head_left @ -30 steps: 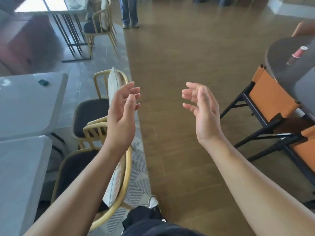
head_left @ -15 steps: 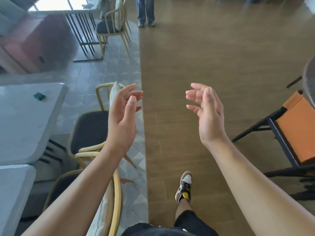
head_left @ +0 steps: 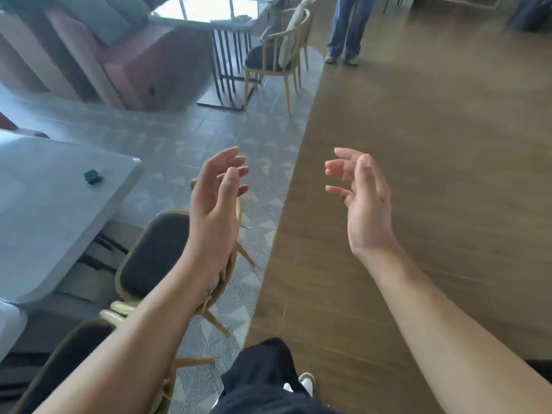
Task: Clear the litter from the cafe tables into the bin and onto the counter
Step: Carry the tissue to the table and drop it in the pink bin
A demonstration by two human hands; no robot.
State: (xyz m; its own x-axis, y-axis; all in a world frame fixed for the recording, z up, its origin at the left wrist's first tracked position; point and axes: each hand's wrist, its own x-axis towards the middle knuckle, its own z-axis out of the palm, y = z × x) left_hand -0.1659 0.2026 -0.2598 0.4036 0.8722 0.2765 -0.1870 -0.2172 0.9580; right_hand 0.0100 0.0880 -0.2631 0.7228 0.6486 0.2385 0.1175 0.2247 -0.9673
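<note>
A small dark green crumpled scrap [head_left: 93, 176] lies on the pale grey table [head_left: 44, 204] at the left. My left hand [head_left: 216, 198] is raised in front of me, palm turned inward, fingers relaxed and holding nothing. Facing it across a gap, my right hand [head_left: 363, 198] is also empty with loosely spread fingers. Both hands hang in the air above the floor, to the right of the table and well apart from the scrap. No bin or counter is in view.
Two gold-framed chairs with dark seats [head_left: 155, 252] stand beside the table, under my left arm. Another such chair [head_left: 277, 55] and a dark-legged table [head_left: 227, 61] stand further back. A person in jeans [head_left: 346, 28] stands on the wooden floor [head_left: 433, 174] ahead.
The view has swung left and moved forward: the orange chairs and round table at the right have left the frame. Both hands keep the same raised, empty pose.
</note>
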